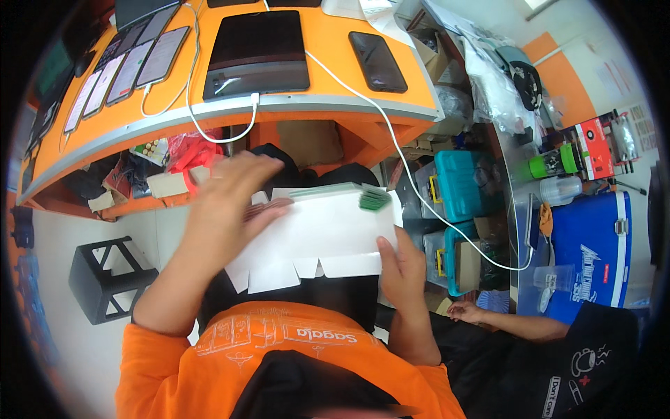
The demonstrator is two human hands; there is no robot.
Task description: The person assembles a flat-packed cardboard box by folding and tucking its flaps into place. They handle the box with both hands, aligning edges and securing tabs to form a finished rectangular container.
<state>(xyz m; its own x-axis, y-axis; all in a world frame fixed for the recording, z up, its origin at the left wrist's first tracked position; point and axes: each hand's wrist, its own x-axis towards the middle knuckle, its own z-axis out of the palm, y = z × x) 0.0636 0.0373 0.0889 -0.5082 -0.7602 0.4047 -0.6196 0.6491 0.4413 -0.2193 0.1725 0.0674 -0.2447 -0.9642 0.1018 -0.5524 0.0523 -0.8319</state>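
Note:
A white cardboard box blank [314,237] with cut flaps along its near edge lies across my lap. My right hand [403,272] grips its right side, thumb on top and the other fingers partly hidden. Over the left end is my left hand [234,199], blurred, its fingers stretched out and its thumb apart from them. Beside that thumb lies a small stack of reddish-brown, thin-edged pieces [259,209]. A stack of green-edged pieces [375,199] rests at the blank's far right corner; I cannot tell what either stack is.
Ahead stands an orange table [328,77] with a tablet [258,52], several phones and trailing white cables. A black stool [112,279] is on the left floor. To the right are teal toolboxes [466,187], a blue cooler [593,244] and another person's arm [520,323].

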